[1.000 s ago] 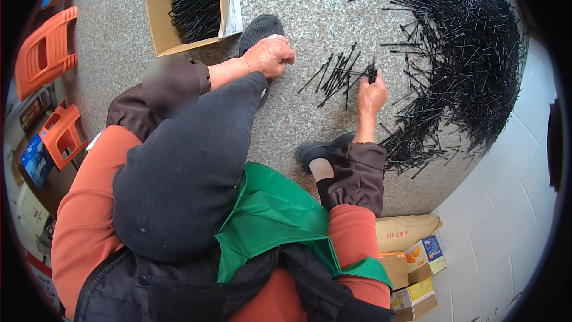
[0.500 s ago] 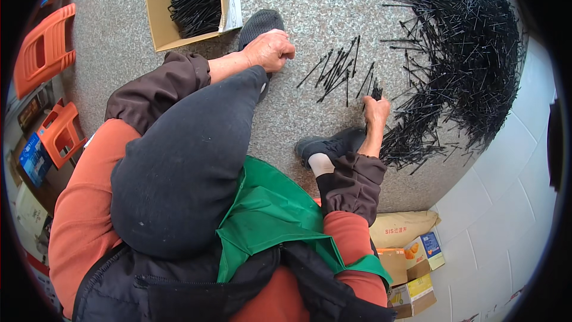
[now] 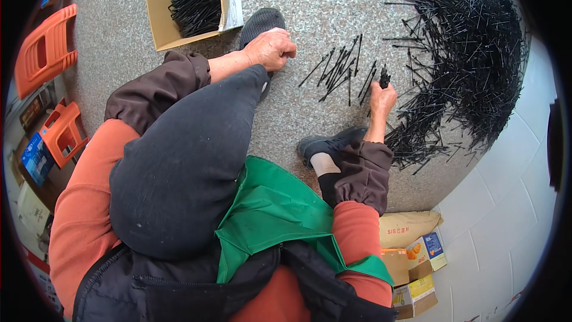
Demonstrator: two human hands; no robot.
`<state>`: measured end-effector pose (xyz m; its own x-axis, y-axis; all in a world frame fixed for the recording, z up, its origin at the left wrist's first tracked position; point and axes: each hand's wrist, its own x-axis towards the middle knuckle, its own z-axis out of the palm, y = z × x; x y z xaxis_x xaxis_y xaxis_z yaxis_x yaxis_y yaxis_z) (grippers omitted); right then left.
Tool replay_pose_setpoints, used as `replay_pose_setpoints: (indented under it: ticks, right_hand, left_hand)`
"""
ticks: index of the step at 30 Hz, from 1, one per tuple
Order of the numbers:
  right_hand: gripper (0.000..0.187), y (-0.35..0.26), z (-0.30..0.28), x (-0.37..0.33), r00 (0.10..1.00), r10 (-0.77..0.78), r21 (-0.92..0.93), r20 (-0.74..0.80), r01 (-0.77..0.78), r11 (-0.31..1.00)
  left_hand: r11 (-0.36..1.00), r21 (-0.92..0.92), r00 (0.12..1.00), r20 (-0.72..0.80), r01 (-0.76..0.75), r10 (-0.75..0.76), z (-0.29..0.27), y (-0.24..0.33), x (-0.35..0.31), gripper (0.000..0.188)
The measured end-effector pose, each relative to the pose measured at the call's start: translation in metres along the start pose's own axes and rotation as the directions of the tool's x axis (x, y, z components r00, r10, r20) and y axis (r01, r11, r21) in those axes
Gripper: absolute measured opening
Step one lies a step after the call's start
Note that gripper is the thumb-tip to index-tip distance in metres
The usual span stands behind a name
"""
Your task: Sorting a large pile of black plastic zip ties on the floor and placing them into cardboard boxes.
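My right hand (image 3: 382, 99) is closed round a small bundle of thin black sticks (image 3: 385, 76), their tips poking out past the fingers. Beside it, to the left, several loose sticks of the same kind (image 3: 338, 71) are spread on the speckled floor. A large tangled heap of these black sticks (image 3: 479, 53) lies to the right. My left hand (image 3: 271, 49) rests by my knee, above my dark shoe, with its fingers curled closed; whatever it may hold is hidden.
An open cardboard box (image 3: 156, 24) with many black sticks (image 3: 195, 1) stands at the far left. Orange plastic stools (image 3: 47, 53) line the left side. A tan sack (image 3: 408, 226) and small cartons (image 3: 417, 292) sit by the white tiled wall (image 3: 494, 220) at the near right.
My right hand has moved slightly right and away from me with the bundle of sticks, and its forearm has shifted right. My left hand stays where it was.
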<state>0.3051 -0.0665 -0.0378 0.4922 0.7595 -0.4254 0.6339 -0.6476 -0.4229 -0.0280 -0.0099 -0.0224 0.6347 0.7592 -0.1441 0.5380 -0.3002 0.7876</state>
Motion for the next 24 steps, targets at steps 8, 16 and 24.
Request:
replay_pose_setpoints:
  ticks: [8, 16, 24]
  right_hand:
    - [0.031, -0.018, -0.001, -0.004, 1.000, 0.004, -0.086, -0.016, -0.005, 0.996]
    - [0.029, -0.012, -0.001, 0.000, 0.999, -0.018, 0.009, 0.030, 0.017, 1.000]
    - [0.025, -0.026, 0.009, 0.004, 0.993, -0.101, -0.140, -0.056, 0.092, 0.986]
  left_hand:
    - [1.000, 0.012, 0.999, -0.028, -0.027, 0.027, -0.001, 0.000, -0.003, 0.013]
    - [0.998, -0.004, 0.996, -0.058, -0.067, 0.066, 0.001, 0.001, -0.001, 0.011]
    - [0.998, -0.003, 0.995, -0.072, -0.069, 0.068, 0.001, 0.000, 0.001, 0.011]
